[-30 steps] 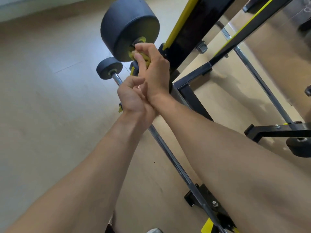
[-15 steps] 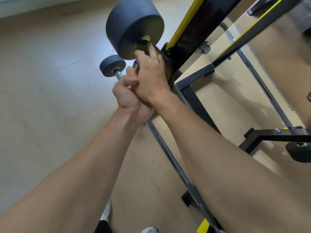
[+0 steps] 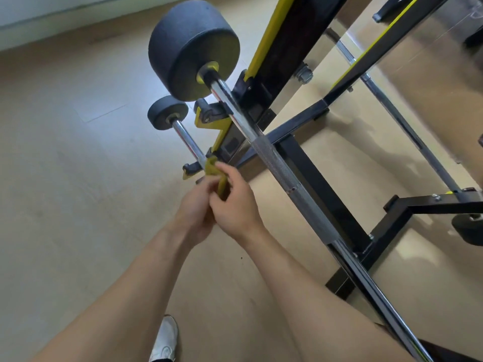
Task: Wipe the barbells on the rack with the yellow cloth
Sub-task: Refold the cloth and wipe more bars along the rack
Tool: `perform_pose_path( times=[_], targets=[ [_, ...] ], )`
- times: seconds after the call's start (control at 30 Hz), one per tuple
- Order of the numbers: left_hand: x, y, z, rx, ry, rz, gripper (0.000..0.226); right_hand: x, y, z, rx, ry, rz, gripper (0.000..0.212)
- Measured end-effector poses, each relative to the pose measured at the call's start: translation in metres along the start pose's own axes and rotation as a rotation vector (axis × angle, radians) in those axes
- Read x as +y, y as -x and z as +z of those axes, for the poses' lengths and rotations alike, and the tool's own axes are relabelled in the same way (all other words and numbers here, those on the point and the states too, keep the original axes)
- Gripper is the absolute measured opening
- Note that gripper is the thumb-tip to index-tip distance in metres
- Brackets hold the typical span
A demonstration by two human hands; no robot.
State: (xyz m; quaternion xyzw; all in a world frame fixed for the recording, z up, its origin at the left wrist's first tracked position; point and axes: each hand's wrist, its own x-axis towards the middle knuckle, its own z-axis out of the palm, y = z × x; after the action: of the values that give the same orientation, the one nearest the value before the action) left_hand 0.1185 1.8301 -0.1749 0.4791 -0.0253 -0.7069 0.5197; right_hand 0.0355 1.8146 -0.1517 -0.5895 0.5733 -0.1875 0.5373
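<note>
Right now both of your hands meet just below the lower barbell (image 3: pixel 187 141), at the spot where its chrome shaft crosses the rack (image 3: pixel 321 184). Your left hand (image 3: pixel 194 216) is curled closed, and your right hand (image 3: pixel 236 205) lies against it, fingers folded around the yellow cloth (image 3: pixel 215 175). Both hands pinch the cloth between them (how much of it is bunched inside the left palm you cannot tell from this angle). The top of the cloth is wrapped against the lower barbell's shaft, right beside the black and yellow hook (image 3: pixel 189 171) that carries it.

That lower barbell ends in a small dark weight (image 3: pixel 167 116), up and to the left of your hands. Above it sits the upper barbell (image 3: pixel 282 173), with a much larger dark weight (image 3: pixel 193 48) at its far end; its knurled grip runs diagonally down past the right side of your right hand, not touching it. Its shaft rests in another hook (image 3: pixel 211 113) on the rack's upright.

Below the lower barbell lies pale wood floor (image 3: pixel 65 178), and a white shoe (image 3: pixel 164 338) shows between your forearms.
</note>
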Motion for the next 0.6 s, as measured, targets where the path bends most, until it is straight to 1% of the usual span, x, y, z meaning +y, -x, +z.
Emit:
perform_pose_path(
  times=[0.07, 0.1, 0.13, 0.17, 0.2, 0.23, 0.27, 0.3, 0.33, 0.4, 0.5, 0.53, 0.6],
  targets=[
    [-0.01, 0.001, -0.012, 0.11, -0.208, -0.076, 0.019, 0.019, 0.008, -0.009, 0.069, -0.006, 0.037, 0.061],
    [-0.012, 0.001, -0.017, 0.127, -0.273, -0.1, 0.017, 0.027, 0.008, -0.016, 0.084, -0.006, 0.09, 0.064],
    [-0.014, 0.001, -0.021, 0.11, -0.314, -0.128, 0.016, 0.035, 0.007, -0.023, 0.06, -0.048, 0.184, 0.066],
    [-0.014, 0.001, -0.026, 0.065, -0.345, -0.16, 0.019, 0.039, 0.005, -0.027, 0.002, -0.155, 0.293, 0.064],
    [-0.013, 0.001, -0.029, -0.002, -0.371, -0.187, 0.024, 0.045, 0.003, -0.028, -0.064, -0.25, 0.374, 0.053],
    [-0.012, 0.001, -0.034, -0.076, -0.412, -0.202, 0.031, 0.049, 0.001, -0.028, -0.091, -0.292, 0.396, 0.039],
    [-0.01, 0.0, -0.037, -0.14, -0.473, -0.21, 0.037, 0.054, -0.002, -0.029, -0.062, -0.224, 0.362, 0.028],
    [-0.008, -0.001, -0.039, -0.174, -0.548, -0.214, 0.044, 0.056, -0.005, -0.029, -0.011, -0.162, 0.326, 0.022],
    [-0.006, -0.002, -0.042, -0.175, -0.619, -0.22, 0.049, 0.059, -0.011, -0.028, 0.051, -0.109, 0.299, 0.019],
    [-0.002, -0.006, -0.048, -0.127, -0.706, -0.217, 0.051, 0.062, -0.023, -0.026, 0.111, -0.107, 0.316, 0.013],
    [0.003, -0.015, -0.065, -0.05, -0.704, -0.17, 0.055, 0.065, -0.041, -0.014, 0.11, -0.115, 0.341, 0.017],
    [0.004, -0.017, -0.071, -0.001, -0.705, -0.148, 0.056, 0.069, -0.046, -0.009, 0.138, -0.101, 0.337, 0.017],
    [-0.002, -0.021, -0.088, 0.096, -0.759, -0.088, 0.046, 0.078, -0.056, -0.003, 0.283, -0.165, 0.337, 0.015]
  ],
)
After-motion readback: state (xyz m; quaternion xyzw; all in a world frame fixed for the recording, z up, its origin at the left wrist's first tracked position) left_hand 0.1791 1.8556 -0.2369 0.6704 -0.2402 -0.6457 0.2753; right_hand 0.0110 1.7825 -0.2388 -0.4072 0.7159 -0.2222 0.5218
